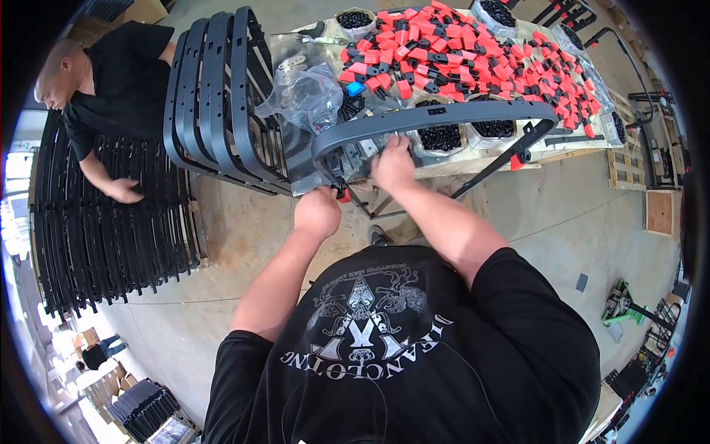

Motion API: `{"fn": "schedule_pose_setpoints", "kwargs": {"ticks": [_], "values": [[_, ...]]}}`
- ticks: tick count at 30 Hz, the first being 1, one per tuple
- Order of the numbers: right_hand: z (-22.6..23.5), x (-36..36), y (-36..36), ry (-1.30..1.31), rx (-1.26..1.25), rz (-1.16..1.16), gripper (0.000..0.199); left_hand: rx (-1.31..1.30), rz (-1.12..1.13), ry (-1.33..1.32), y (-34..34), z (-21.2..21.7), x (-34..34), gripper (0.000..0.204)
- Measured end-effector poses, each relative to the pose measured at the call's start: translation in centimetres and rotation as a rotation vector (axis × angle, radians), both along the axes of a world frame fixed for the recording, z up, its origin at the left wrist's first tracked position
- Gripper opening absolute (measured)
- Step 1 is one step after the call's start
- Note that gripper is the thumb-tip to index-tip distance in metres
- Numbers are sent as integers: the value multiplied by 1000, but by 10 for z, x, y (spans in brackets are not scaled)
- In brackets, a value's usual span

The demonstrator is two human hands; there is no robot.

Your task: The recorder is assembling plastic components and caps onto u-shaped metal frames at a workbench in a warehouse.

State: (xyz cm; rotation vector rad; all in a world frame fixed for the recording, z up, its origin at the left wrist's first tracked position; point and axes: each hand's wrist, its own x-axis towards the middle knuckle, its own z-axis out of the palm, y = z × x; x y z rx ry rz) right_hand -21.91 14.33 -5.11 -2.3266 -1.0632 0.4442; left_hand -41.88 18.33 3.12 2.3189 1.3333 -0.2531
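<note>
A bent black metal tube frame [473, 112] stands at the table's near edge, its curved top spanning over the parts. One red-and-black plastic piece [520, 160] sits on its right leg; another red-and-black piece [343, 194] shows at the left leg. My left hand [318, 213] is closed on the frame beside that left piece, its fingertips partly hidden. Inside the frame, my right hand [394, 166] reaches over the table with fingers extended, close to small metal plates [362, 148]. Nothing held shows in it.
Red-and-black pieces [458, 52] lie heaped on the table, with tubs of small black parts [440, 138] around them. A clear plastic bag [307, 96] lies left of the heap. Similar frames [214, 96] stand at left, where a co-worker [118, 81] reaches over stacked black bars [111, 214].
</note>
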Motion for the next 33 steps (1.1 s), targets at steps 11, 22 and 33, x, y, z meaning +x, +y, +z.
{"fn": "schedule_pose_setpoints", "kwargs": {"ticks": [11,22,33], "values": [[18,34,18,248,-512,10,44,31,-20,-48,1,-14,-7,37],[0,23,-88,358,177,249,54,9,119,-140,-5,-14,-10,32],[75,41,-150,39,2,849,74,-444,530,-899,-80,19,35,33]]}}
